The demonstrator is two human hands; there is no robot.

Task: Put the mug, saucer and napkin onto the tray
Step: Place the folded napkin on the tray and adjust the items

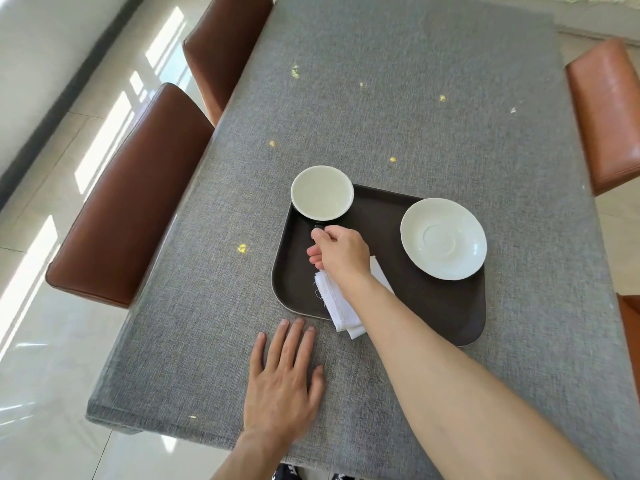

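Fingers of the right hand are pinched on the dark handle of the round white mug, held at the dark tray's far left corner. Left hand is laid flat, fingers spread.

Right hand reaches forward, fingers pinched closed; left hand lies flat, fingers spread.

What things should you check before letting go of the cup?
1. Right hand grips the mug by its dark handle: ok.
2. Mug fully down on the tray: cannot tell; it sits at the far left corner.
3. Saucer on tray: not ok, its right edge overhangs the rim.
4. Napkin on tray: not ok, one corner hangs over the near rim.
5. Left hand flat on the table, clear of the tray: ok.
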